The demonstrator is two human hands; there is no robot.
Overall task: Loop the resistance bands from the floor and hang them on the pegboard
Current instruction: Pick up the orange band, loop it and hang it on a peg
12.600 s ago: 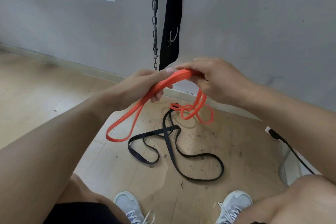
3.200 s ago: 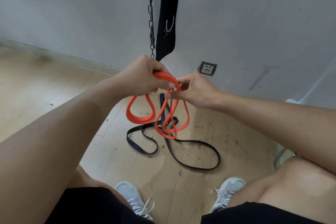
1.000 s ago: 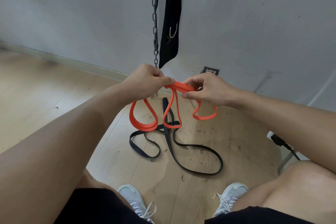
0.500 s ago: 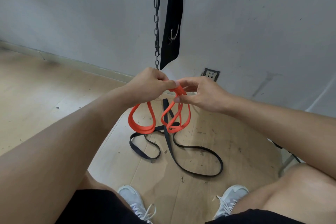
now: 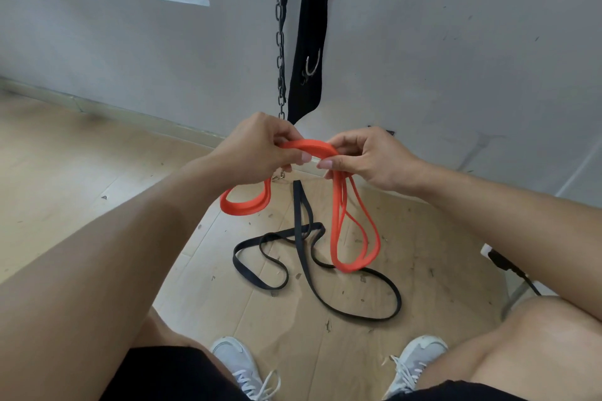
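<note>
The left hand [image 5: 257, 148] and right hand [image 5: 368, 156] each pinch the orange band [image 5: 308, 145] between curled fingers and thumb, and a short arc spans the gap between them. Coils hang below each hand. The black band [image 5: 312, 273] lies loose on the floor [image 5: 81, 156].

Black band [image 5: 312, 270] on wooden floor [image 5: 97, 166]

No legible text — none anywhere.
</note>
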